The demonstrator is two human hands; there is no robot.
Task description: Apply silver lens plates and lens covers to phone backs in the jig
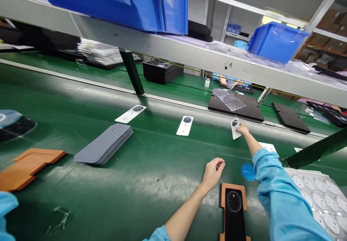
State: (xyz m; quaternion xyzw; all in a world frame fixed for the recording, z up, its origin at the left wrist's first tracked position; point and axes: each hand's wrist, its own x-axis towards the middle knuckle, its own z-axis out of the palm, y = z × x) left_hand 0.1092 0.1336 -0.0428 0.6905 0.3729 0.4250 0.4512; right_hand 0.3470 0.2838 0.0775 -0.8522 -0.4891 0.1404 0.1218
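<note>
My right hand (243, 129) reaches forward over the green bench and grips a white phone-shaped panel (234, 134) with a dark round camera patch by its lower right side. Nearer to me, my left hand (213, 175) hovers with its fingers curled in and nothing visible in them. Just below it lies an orange fixture (222, 197) holding a black phone-shaped piece (235, 221) with a round camera outline. A blue film scrap (248, 171) rests beside my right sleeve. Similar white panels (185, 126) lie along the far side, another white panel (131, 113) further left.
At left are a stack of grey phone-shaped sheets (104, 143) and another orange fixture (29, 167). A clear tray of round parts (322, 197) sits right. A shelf beam (173, 49) with blue bins (278, 42) crosses above; a green post (318, 149) stands right. A co-worker's hands (222, 80) show beyond.
</note>
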